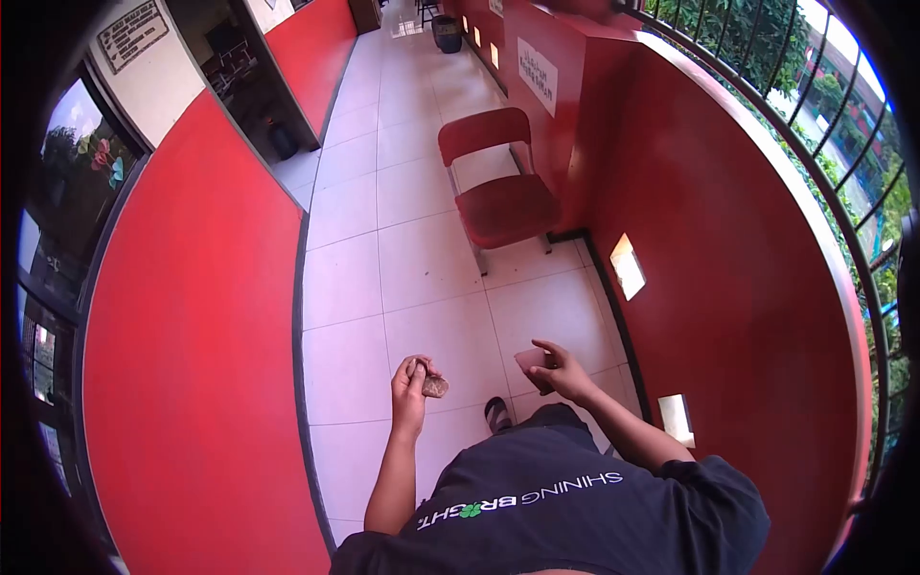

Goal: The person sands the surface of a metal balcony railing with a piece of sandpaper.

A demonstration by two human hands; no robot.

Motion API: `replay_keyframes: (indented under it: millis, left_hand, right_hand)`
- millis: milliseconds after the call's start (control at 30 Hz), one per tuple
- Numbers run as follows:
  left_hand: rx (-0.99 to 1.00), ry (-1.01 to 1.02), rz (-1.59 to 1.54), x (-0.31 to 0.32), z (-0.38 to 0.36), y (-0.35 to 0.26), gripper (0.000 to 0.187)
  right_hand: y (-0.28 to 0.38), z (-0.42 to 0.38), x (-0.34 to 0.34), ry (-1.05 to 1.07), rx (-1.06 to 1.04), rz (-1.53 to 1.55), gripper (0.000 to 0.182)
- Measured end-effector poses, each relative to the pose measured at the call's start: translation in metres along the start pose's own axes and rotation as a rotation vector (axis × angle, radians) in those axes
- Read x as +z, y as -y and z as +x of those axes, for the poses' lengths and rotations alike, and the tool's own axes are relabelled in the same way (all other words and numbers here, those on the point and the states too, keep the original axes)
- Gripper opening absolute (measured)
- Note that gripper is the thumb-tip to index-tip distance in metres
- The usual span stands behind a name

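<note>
My left hand point(412, 376) is closed on a small brownish, mottled object point(435, 386), which sticks out to the right of the fingers. To the right, my right hand point(561, 372) grips a flat pinkish piece point(533, 361) between thumb and fingers. The two hands are apart, both held above the tiled floor in front of my body. What exactly the two objects are is too small to tell.
A red folding chair point(506, 206) stands ahead by the right wall point(728, 259), which carries a metal railing. On the left are a red and white wall point(201, 287) and an open doorway. A dark bin point(447, 34) stands farther down the tiled corridor point(345, 259).
</note>
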State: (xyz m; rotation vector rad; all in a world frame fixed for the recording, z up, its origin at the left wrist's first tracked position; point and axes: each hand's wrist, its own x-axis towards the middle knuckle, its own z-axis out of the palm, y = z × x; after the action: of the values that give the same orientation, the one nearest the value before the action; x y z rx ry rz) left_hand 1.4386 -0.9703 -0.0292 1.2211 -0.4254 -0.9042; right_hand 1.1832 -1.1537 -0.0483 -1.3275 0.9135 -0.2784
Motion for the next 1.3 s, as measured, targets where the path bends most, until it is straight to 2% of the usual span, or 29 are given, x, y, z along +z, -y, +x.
replay_keyframes:
  millis: [33, 67, 133, 167, 200, 300, 367, 400, 467, 533, 567, 600, 667, 700, 767, 800, 867, 933, 967, 1000, 1067, 1133, 1167, 1200, 1233, 1300]
  left_hand:
    - [0.043, 0.037, 0.043, -0.005, 0.041, -0.023, 0.015]
    - [0.083, 0.081, 0.091, -0.007, 0.075, -0.044, 0.015]
    - [0.091, 0.113, 0.117, -0.004, 0.144, -0.083, 0.013]
    - [0.111, 0.130, 0.106, -0.004, 0.181, -0.098, 0.013]
    - [0.129, 0.170, 0.096, 0.001, 0.225, -0.110, 0.012]
    - [0.097, 0.161, 0.225, -0.015, 0.347, -0.099, 0.005]
    - [0.040, 0.070, 0.503, -0.029, 0.420, -0.086, 0.009]
    - [0.205, 0.066, 0.799, -0.084, 0.483, -0.033, 0.010]
    - [0.156, 0.060, 1.119, -0.120, 0.531, -0.028, 0.011]
    - [-0.042, 0.023, 1.193, -0.231, 0.571, 0.032, 0.014]
    - [-0.255, -0.064, 1.362, -0.311, 0.587, 0.079, 0.023]
    - [-0.262, -0.030, 1.366, -0.300, 0.600, 0.047, 0.023]
    - [-0.268, 0.157, 1.308, -0.309, 0.659, 0.038, 0.025]
    - [-0.262, 0.251, 1.278, -0.311, 0.700, 0.031, 0.027]
    - [-0.249, 0.431, 1.224, -0.322, 0.791, 0.016, 0.029]
    - [-0.246, 0.515, 1.199, -0.324, 0.836, 0.001, 0.030]
    - [-0.238, 0.680, 1.146, -0.336, 0.936, -0.018, 0.032]
    - [-0.244, 0.849, 1.098, -0.347, 1.030, -0.046, 0.034]
    - [-0.249, 0.938, 1.075, -0.353, 1.077, -0.061, 0.035]
    - [-0.258, 1.026, 1.046, -0.360, 1.120, -0.072, 0.037]
    - [-0.265, 1.207, 0.968, -0.348, 1.205, -0.083, 0.039]
    - [0.193, 0.562, 1.893, -0.359, 1.249, -0.072, 0.037]
    - [-0.246, 0.043, 1.221, -0.305, 1.307, -0.073, 0.040]
    - [-0.251, 0.111, 1.241, -0.258, 1.364, -0.089, 0.042]
    - [-0.134, 0.179, 1.204, -0.210, 1.423, -0.091, 0.042]
    - [-0.007, 0.319, 1.132, -0.103, 1.505, -0.097, 0.033]
  right_hand:
    - [0.015, 0.027, -0.003, -0.034, 0.017, -0.012, 0.062]
    - [0.012, 0.057, -0.011, -0.098, -0.052, -0.083, 0.061]
    - [0.029, 0.119, -0.024, -0.196, -0.085, -0.041, 0.059]
    - [0.042, 0.147, -0.030, -0.246, 0.010, 0.038, 0.056]
    - [0.050, 0.178, -0.032, -0.339, -0.008, 0.065, 0.056]
    - [0.067, 0.279, -0.037, -0.399, 0.055, 0.119, 0.056]
    - [0.085, 0.350, -0.035, -0.380, 0.099, 0.097, 0.058]
    - [0.103, 0.386, -0.029, -0.374, 0.142, 0.203, 0.058]
    - [0.122, 0.478, -0.015, -0.410, 0.077, 0.134, 0.059]
    - [0.174, 0.544, 0.002, -0.450, 0.023, 0.091, 0.060]
    - [0.198, 0.578, 0.010, -0.415, -0.019, 0.085, 0.060]
    - [0.218, 0.611, 0.015, -0.381, -0.056, 0.069, 0.059]
    - [0.268, 0.663, 0.022, -0.287, -0.113, 0.020, 0.061]
    - [0.286, 0.683, 0.015, -0.321, -0.106, 0.016, 0.061]
    - [0.316, 0.725, 0.003, -0.265, -0.344, -0.052, 0.069]
    - [0.328, 0.742, -0.005, -0.291, -0.339, -0.050, 0.069]
    - [0.342, 0.773, -0.024, -0.410, -0.201, 0.190, 0.076]
    - [0.323, 0.818, -0.040, -0.461, -0.098, 0.506, 0.077]
    - [0.318, 0.832, -0.042, -0.516, -0.073, 0.558, 0.067]
    - [0.325, 0.841, -0.038, -0.546, -0.068, 0.570, 0.067]
    - [0.345, 0.854, -0.035, -0.721, 0.093, 0.603, 0.060]
    - [0.343, 0.872, -0.023, -0.797, 0.113, 0.676, 0.062]
    - [0.344, 0.877, -0.019, -0.856, 0.103, 0.677, 0.065]
    - [0.347, 0.885, -0.021, -0.914, 0.081, 0.668, 0.068]
    - [0.348, 0.892, -0.025, -0.942, 0.080, 0.681, 0.068]
    - [0.340, 0.899, -0.029, -1.141, 0.032, 0.766, 0.073]
